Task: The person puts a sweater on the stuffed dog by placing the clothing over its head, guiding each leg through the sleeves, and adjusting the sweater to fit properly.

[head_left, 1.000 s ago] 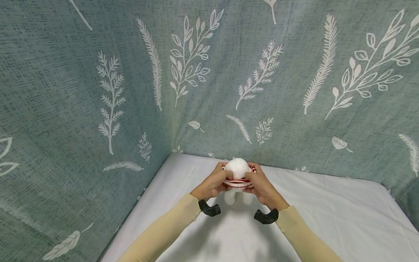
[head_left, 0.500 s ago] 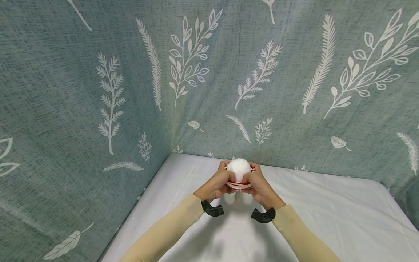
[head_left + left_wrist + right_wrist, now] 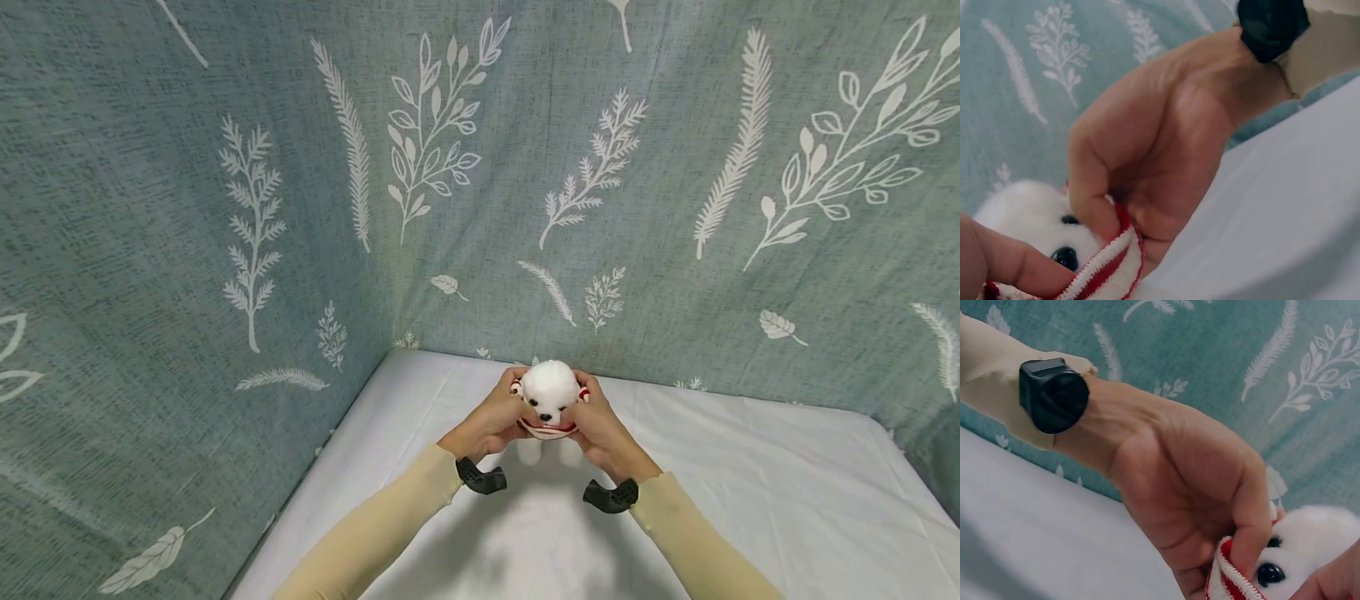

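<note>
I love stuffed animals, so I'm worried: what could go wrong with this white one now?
The red-and-white knitted band might stretch, because the left hand and right hand both pinch it. It could also slip up over the black nose, just above it. And the fingers press against the white toy, so it might get squashed.

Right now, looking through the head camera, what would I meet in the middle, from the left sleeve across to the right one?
Left sleeve → left fingers → white plush toy's head → right fingers → right sleeve.
</note>
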A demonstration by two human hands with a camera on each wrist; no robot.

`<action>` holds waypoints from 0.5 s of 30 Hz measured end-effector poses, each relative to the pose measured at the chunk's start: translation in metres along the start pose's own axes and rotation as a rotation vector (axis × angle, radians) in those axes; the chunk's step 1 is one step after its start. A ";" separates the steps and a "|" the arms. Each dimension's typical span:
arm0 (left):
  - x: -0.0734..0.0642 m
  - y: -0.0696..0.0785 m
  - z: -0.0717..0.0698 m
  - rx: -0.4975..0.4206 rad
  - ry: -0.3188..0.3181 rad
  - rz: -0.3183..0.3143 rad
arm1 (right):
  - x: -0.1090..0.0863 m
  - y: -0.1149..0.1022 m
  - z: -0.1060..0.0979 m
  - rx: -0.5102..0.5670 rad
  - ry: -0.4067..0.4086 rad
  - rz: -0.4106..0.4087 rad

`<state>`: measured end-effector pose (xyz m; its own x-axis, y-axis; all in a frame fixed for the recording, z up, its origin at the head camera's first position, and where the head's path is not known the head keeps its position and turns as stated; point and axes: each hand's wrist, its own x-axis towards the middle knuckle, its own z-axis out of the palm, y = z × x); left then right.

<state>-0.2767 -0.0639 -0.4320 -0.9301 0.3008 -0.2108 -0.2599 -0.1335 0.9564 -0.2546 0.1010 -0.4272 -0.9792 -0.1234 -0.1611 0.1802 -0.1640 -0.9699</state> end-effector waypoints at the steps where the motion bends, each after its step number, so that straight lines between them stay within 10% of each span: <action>1: 0.000 0.000 -0.001 -0.002 0.000 0.005 | 0.001 0.001 -0.001 0.002 -0.009 -0.003; 15: 0.004 -0.005 -0.003 -0.035 0.040 0.001 | 0.003 0.006 -0.005 0.018 -0.011 -0.022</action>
<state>-0.2795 -0.0649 -0.4384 -0.9398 0.2631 -0.2179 -0.2668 -0.1671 0.9491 -0.2570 0.1042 -0.4340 -0.9819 -0.1302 -0.1378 0.1605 -0.1844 -0.9696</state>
